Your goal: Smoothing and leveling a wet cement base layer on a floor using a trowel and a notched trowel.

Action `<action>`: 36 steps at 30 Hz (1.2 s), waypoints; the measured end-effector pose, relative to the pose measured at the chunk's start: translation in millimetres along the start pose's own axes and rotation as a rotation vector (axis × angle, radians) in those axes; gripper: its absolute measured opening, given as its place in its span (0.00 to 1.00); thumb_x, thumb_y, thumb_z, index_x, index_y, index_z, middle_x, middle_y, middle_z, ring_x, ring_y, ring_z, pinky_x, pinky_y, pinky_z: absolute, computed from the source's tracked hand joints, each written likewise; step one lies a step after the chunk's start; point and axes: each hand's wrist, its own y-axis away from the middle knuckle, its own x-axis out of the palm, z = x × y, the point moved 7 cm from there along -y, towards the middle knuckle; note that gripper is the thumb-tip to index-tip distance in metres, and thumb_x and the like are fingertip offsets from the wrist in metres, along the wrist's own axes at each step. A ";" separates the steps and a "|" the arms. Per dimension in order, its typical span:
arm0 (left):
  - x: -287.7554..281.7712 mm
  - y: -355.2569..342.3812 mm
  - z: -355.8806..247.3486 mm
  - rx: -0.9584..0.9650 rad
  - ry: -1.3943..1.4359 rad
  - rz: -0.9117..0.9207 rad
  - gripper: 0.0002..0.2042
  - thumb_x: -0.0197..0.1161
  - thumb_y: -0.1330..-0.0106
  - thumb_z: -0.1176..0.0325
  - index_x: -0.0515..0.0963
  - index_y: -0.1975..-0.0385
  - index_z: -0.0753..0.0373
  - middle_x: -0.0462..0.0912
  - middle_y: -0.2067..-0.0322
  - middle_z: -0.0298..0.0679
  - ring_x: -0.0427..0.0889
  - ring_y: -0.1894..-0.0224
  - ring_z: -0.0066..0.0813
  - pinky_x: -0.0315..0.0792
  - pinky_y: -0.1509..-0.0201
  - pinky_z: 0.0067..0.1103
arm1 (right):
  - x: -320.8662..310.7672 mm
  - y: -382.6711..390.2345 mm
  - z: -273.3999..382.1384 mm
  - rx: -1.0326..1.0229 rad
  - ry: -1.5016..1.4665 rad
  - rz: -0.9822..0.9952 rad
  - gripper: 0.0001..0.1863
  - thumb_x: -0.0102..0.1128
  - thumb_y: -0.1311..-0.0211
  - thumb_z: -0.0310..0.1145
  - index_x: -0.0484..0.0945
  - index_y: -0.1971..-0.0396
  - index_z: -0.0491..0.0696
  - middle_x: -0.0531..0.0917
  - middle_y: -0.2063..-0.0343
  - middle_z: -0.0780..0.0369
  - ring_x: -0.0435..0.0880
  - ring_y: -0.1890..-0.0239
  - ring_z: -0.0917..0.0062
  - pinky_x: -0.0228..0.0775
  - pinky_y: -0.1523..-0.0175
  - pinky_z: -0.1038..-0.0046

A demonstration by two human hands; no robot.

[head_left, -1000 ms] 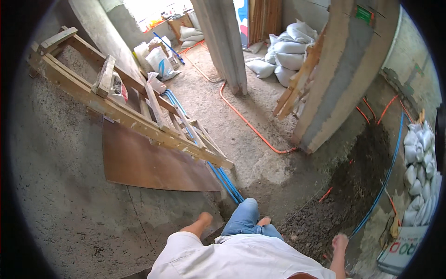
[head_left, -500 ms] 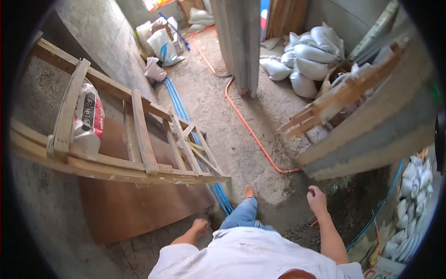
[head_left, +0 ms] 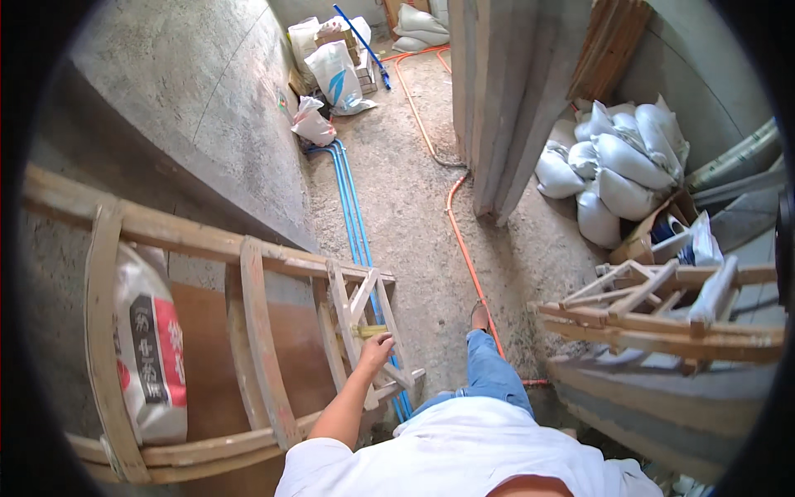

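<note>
My left hand (head_left: 377, 351) is stretched forward over the narrow end of a wooden ladder (head_left: 267, 344) on my left. Its fingers are loosely bent, with nothing visible in them; whether it touches the ladder I cannot tell. Beside the hand, a yellowish strip (head_left: 370, 330) crosses the ladder's end. A white, red and black sack (head_left: 157, 356) shows between the rungs at the ladder's wide end. My right hand is out of sight, hidden beyond my white shirt.
Blue pipes (head_left: 352, 211) and an orange conduit (head_left: 465, 244) run along the rough floor. A concrete wall end (head_left: 505, 108) stands ahead. White sacks (head_left: 617, 161) are piled at right, near another wooden ladder (head_left: 662, 327). Bags (head_left: 338, 79) stand against the far left wall. Brown board (head_left: 211, 348) lies behind the ladder.
My view has shifted forward and turned left. My left hand has swung from beside my hip to over the ladder's end. My right hand has dropped out of view.
</note>
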 end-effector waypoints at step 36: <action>-315.6 -689.0 -578.8 -0.072 0.406 -0.304 0.17 0.54 0.33 0.61 0.70 0.49 0.62 0.80 0.57 0.44 0.83 0.68 0.34 0.79 0.72 0.24 | -275.4 -455.7 954.3 0.266 -0.450 -0.069 0.07 0.54 0.53 0.24 0.76 0.86 0.44 0.75 0.89 0.56 0.76 0.87 0.69 0.67 0.80 0.68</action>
